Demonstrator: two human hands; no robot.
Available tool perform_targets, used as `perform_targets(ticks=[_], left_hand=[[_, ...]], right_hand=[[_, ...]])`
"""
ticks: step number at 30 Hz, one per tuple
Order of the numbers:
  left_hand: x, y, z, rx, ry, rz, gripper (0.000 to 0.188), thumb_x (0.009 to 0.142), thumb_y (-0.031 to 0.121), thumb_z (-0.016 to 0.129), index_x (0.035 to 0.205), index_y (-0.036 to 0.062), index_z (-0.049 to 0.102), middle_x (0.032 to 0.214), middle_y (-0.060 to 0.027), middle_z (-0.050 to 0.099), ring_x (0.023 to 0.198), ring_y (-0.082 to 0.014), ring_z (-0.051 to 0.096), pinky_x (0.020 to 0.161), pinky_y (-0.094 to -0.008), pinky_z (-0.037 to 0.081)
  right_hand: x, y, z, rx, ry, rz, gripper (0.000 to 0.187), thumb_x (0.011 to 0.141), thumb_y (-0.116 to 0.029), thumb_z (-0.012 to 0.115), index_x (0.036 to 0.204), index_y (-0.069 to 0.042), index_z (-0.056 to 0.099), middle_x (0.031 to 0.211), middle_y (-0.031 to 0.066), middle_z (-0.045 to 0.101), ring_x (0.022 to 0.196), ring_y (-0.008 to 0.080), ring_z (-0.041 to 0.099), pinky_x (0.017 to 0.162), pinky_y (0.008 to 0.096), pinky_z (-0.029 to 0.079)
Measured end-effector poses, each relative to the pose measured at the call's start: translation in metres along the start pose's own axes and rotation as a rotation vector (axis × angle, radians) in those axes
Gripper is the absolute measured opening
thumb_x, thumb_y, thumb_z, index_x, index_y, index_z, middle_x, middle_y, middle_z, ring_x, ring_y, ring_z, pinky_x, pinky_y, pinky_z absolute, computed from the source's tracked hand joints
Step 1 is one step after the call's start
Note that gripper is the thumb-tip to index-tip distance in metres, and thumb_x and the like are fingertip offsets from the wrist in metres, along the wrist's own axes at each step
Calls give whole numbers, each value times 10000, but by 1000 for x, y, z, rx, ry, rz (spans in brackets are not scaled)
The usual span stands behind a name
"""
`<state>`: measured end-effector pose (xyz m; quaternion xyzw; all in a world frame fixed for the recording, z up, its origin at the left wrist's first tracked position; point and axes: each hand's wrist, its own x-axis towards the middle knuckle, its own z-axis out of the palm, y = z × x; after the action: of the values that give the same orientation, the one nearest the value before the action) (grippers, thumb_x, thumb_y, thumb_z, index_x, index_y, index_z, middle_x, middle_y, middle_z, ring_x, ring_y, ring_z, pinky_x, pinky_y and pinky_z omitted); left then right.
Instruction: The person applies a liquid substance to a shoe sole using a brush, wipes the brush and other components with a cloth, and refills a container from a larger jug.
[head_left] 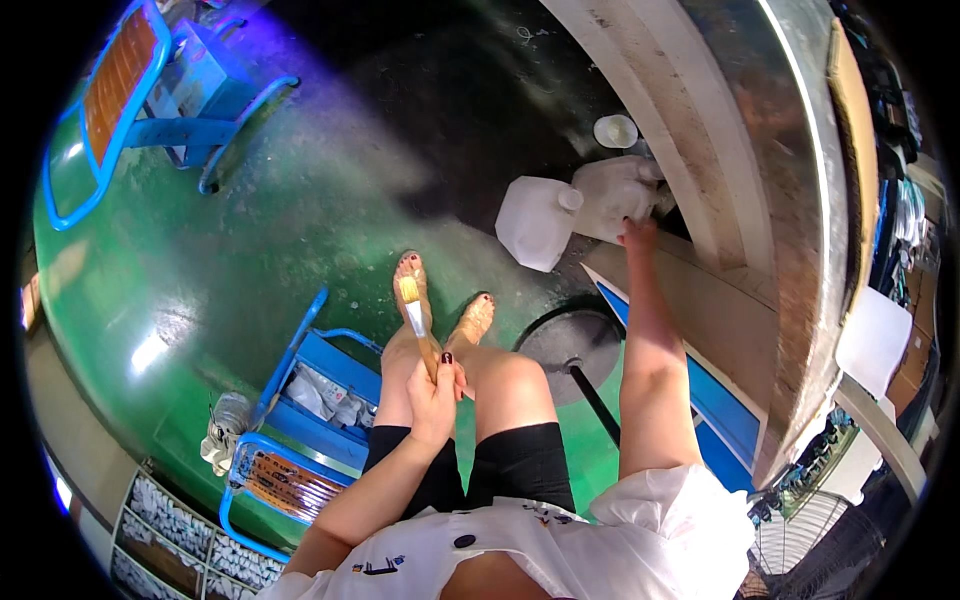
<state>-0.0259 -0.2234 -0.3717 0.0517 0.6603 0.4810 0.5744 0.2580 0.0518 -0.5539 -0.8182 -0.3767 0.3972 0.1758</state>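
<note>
My left hand (436,400) is closed round the wooden handle of a flat paintbrush (418,322), held between my knees with the pale bristles pointing away from me. My right arm stretches forward to the right, and my right hand (638,236) is at the near edge of a whitish plastic jug (607,190). Its fingers look curled against the jug, though the exact grip is small and partly hidden. Just left of that jug stands a second white plastic jug (535,222). Beyond them sits a small white tub (615,131) with something pale inside.
A round dark metal base (575,350) with a black pole stands by my right knee. Along the right runs a workbench (790,250). At my left is a blue metal chair (300,480) with a blue tray of crumpled wrapping; another blue chair (120,90) stands far left.
</note>
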Motion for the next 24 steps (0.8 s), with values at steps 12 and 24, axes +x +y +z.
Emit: perform_targets(ticks=[12,24], left_hand=[[6,-4,9,19,17,-30,179,919,158,431,801,25,450,612,-20,509,483,-48,433,436,-188,352],[19,8,21,-67,-19,-63,171,922,146,422,794,32,428,590,-22,489,468,-72,460,419,-196,374]], right_hand=[[-56,53,59,-315,-49,25,511,790,-496,496,946,-13,553,903,100,577,772,207,568,572,319,480],[-48,63,90,133,-166,-229,325,713,-264,652,841,25,577,764,126,617,666,217,577,631,351,437]])
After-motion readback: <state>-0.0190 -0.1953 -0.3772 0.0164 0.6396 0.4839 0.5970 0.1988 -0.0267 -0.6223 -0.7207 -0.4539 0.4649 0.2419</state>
